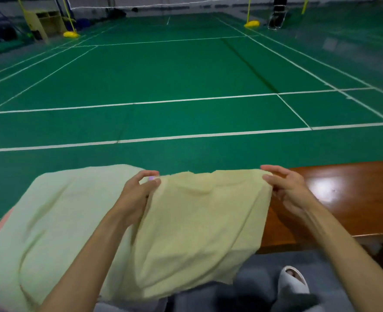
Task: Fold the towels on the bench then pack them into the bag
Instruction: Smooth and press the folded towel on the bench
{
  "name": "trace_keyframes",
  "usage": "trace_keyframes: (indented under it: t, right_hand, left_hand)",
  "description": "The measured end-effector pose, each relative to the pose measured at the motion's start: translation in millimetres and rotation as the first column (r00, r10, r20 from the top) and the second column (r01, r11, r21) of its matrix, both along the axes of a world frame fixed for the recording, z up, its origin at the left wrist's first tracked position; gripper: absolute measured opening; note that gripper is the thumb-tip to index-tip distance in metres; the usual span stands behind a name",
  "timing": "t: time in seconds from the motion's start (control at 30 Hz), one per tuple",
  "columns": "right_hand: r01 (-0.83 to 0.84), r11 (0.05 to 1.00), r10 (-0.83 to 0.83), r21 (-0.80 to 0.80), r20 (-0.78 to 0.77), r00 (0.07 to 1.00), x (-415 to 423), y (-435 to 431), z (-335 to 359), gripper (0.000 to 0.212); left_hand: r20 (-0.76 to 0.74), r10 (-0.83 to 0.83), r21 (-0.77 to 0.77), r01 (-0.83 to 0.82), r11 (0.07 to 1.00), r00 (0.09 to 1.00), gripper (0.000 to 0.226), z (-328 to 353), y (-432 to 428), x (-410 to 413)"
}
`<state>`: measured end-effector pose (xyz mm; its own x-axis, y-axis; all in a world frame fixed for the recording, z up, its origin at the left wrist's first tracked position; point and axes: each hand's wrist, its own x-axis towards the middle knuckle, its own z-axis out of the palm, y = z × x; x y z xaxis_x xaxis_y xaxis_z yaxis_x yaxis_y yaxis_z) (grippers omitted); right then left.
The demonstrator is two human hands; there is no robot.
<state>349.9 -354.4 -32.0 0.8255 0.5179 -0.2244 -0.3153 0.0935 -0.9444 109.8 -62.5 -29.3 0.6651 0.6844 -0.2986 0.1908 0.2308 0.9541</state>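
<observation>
yellow towel (197,221) held by its top corners

head view: the left grip (138,192) pinches the top left corner, fingers and thumb curled on the cloth. the right grip (285,188) pinches the top right corner. the towel hangs over the near edge of the wooden table (343,199), and a pale green towel (57,210) lies to its left.

— Where do we look from?
— From our own head, one wide lens facing forward and down: left hand (138,192) and right hand (286,188) close, bench (343,199) beneath them, green court (186,75) stretching away.
</observation>
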Motion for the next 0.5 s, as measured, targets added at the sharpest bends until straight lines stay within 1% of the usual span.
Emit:
trace_keyframes:
  t: [0.07,0.1,0.2,0.27,0.3,0.33,0.37,0.43,0.47,0.5]
  right_hand:
    - [-0.031,0.997,0.032,0.065,-0.027,0.999,3,-9,-7,0.036]
    - [-0.032,0.995,0.036,0.095,-0.032,0.999,4,-11,-6,0.030]
    - [0.029,0.983,-0.028,0.179,-0.009,1.000,19,-15,3,0.027]
    - [0.109,0.968,-0.108,0.227,-0.016,0.994,30,-16,9,0.026]
    - [0.125,0.966,-0.130,0.227,0.009,0.991,32,-17,10,0.027]
    - [0.130,0.974,-0.146,0.187,0.073,0.987,33,-17,9,0.027]
    - [0.137,0.985,-0.153,0.107,0.157,0.976,33,-17,7,0.026]
    - [0.141,0.983,-0.093,-0.119,0.345,0.934,27,-12,-1,0.023]
    - [0.140,0.969,-0.049,-0.205,0.398,0.916,26,-10,-6,0.023]
    - [0.131,0.960,-0.022,-0.247,0.399,0.917,25,-9,-12,0.022]
  left_hand:
    - [0.100,-0.033,-0.136,0.046,0.990,0.994,0.023,-5,-3,-3]
    - [0.133,-0.021,-0.171,0.044,0.984,0.991,0.024,-7,-3,-3]
    - [0.191,0.071,-0.199,-0.032,0.979,0.979,0.021,-1,0,-2]
    - [0.239,0.089,-0.180,-0.046,0.983,0.967,0.021,2,4,3]
    - [0.239,0.089,-0.165,-0.050,0.985,0.967,0.022,2,3,4]
    - [0.227,0.094,-0.150,-0.061,0.987,0.969,0.022,1,1,6]
    - [0.214,0.102,-0.136,-0.074,0.988,0.971,0.023,-2,-1,7]
    - [0.177,0.108,-0.108,-0.090,0.990,0.978,0.024,-8,-4,7]
    - [0.159,0.101,-0.093,-0.087,0.992,0.982,0.025,-8,-4,7]
    - [0.145,0.088,-0.082,-0.077,0.994,0.986,0.026,-9,-3,7]
